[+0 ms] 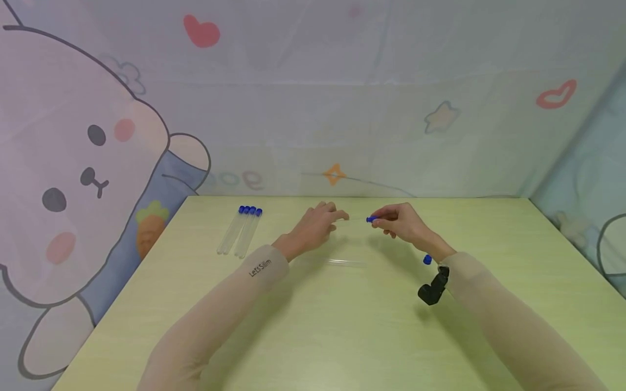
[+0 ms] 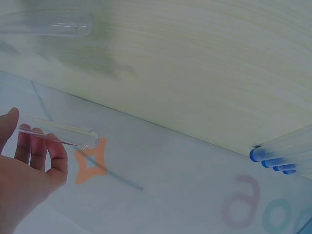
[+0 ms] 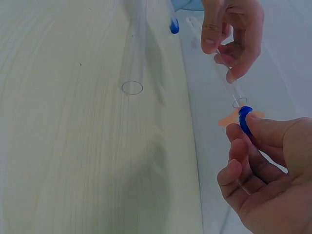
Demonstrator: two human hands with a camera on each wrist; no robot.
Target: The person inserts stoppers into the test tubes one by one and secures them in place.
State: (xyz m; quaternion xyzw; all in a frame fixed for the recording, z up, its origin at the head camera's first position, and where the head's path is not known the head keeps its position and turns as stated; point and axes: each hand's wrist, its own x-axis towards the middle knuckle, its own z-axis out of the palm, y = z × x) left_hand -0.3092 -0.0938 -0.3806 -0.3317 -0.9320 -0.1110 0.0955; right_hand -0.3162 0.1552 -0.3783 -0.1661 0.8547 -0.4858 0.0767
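Note:
My left hand [image 1: 315, 225] holds a clear test tube [image 2: 68, 134] above the table, thumb on one side and fingers on the other. In the right wrist view the tube's open rim points at my right hand [image 3: 278, 165]. Between thumb and forefinger, that right hand pinches a blue cap [image 3: 244, 119], its end right at the tube's mouth. A second clear tube [image 1: 346, 263], uncapped, lies on the table nearer to me. Another blue cap [image 1: 427, 259] sits on the table below my right wrist.
Several test tubes [image 1: 239, 233] with blue caps lie side by side at the table's back left. A printed cloth [image 1: 303, 108] hangs behind the table's far edge. A black wrist camera [image 1: 432, 288] hangs from the right sleeve.

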